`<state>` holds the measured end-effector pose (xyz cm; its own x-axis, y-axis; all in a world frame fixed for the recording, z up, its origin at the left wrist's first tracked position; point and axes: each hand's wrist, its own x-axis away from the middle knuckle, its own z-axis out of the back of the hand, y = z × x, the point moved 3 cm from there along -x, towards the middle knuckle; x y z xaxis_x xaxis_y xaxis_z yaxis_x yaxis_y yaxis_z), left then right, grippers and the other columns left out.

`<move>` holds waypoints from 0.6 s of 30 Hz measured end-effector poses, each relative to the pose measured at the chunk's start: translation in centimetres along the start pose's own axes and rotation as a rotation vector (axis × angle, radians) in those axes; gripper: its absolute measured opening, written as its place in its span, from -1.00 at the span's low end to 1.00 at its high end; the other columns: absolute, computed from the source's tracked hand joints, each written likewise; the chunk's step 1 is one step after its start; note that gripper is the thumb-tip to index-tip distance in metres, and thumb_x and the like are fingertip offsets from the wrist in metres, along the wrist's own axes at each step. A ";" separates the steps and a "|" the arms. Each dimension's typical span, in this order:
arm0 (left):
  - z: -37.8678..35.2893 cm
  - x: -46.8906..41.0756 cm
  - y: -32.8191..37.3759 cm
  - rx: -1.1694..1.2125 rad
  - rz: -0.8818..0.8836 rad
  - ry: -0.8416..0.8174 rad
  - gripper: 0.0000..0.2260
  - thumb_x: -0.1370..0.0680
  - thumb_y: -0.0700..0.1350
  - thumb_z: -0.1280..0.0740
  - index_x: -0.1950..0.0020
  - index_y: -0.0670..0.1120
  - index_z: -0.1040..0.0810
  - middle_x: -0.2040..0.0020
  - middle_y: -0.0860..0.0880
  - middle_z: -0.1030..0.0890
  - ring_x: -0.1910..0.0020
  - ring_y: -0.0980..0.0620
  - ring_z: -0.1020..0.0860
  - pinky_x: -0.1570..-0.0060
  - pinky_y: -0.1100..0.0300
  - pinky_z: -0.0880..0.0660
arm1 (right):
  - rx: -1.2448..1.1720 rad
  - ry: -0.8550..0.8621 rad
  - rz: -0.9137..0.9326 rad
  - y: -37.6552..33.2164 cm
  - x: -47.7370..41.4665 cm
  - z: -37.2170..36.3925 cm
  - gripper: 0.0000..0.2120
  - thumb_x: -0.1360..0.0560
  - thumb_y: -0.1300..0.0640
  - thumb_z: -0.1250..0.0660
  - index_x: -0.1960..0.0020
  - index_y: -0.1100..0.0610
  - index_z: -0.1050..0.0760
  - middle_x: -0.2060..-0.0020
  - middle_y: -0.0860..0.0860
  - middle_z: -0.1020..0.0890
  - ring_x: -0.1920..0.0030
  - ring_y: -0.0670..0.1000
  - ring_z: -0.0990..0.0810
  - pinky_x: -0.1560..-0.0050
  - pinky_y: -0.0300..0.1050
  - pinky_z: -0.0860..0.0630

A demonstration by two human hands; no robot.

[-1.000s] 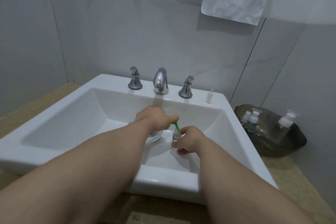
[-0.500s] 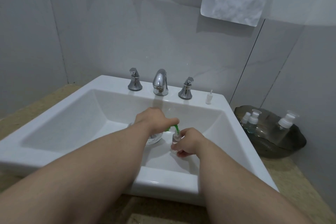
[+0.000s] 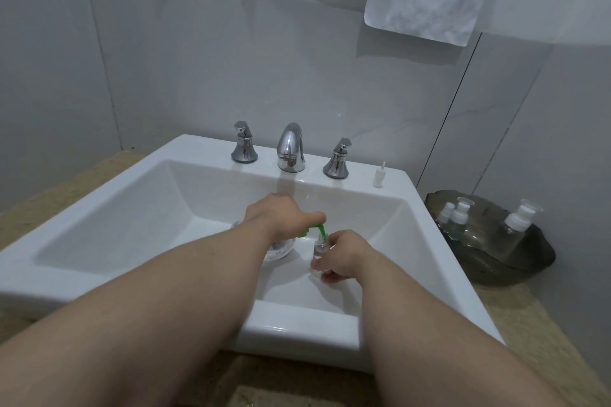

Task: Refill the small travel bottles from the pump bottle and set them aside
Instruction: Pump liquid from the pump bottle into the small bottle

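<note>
The person's right hand (image 3: 344, 254): fingers and thumb pinch round a small clear plastic travel bottle (image 3: 319, 253), held upright low in the basin with its open neck raised to the spout. Left hand (image 3: 284, 218): fingers curl down over the head of a clear round-bodied pump bottle (image 3: 279, 249), fingertips hidden under the knuckles. The forefinger lies along the bent green plastic spout (image 3: 320, 231), whose tip meets the travel bottle's mouth. Likely reason for the split: one hand presses while the other keeps the narrow neck lined up so nothing misses. Some clear liquid seems to sit in the travel bottle, but the level is hard to read. Both bottles are worked inside the white ceramic sink (image 3: 297, 329), probably so drips land there rather than on the speckled beige counter (image 3: 529, 324). On the back ledge, right of the chrome tap (image 3: 291, 149), stands a small white stopper piece (image 3: 379, 175), perhaps this bottle's closure, parked within reach. Well apart to the right, a dark glass tray (image 3: 512, 274) holds several white-capped clear bottles (image 3: 458, 216), seemingly the set-aside spot. Capping and moving not yet done.
</note>
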<state>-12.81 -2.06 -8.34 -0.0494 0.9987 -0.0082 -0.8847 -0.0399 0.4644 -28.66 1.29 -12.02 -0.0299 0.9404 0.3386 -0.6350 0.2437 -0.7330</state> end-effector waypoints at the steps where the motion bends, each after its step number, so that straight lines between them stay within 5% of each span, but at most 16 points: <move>1: 0.0 0.0 0.0 0.005 0.003 0.002 -0.53 -0.37 0.37 -0.31 0.22 -0.02 -0.67 0.23 0.05 -0.62 0.24 0.07 -0.56 0.22 0.15 -0.40 | 0.001 0.000 0.000 0.0 -0.1 -0.1 -0.80 -0.47 0.31 -0.52 -0.01 0.18 -0.54 0.23 0.11 -0.62 0.26 0.18 -0.66 -0.06 0.19 -0.69; 18: 0.1 0.0 0.2 -0.018 -0.034 0.000 -0.60 -0.43 0.30 -0.29 0.27 -0.05 -0.52 0.20 -0.01 -0.56 0.14 -0.06 -0.56 0.21 0.14 -0.39 | 0.004 -0.039 0.008 -0.2 0.5 -0.2 -0.80 -0.47 0.31 -0.52 -0.02 0.18 -0.56 0.15 0.16 -0.63 0.24 0.18 -0.66 -0.08 0.14 -0.69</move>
<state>-12.97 -2.02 -8.18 -0.0192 0.9995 -0.0233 -0.8939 -0.0068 0.4482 -28.41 1.77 -11.79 -0.0647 0.9324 0.3556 -0.6378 0.2355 -0.7333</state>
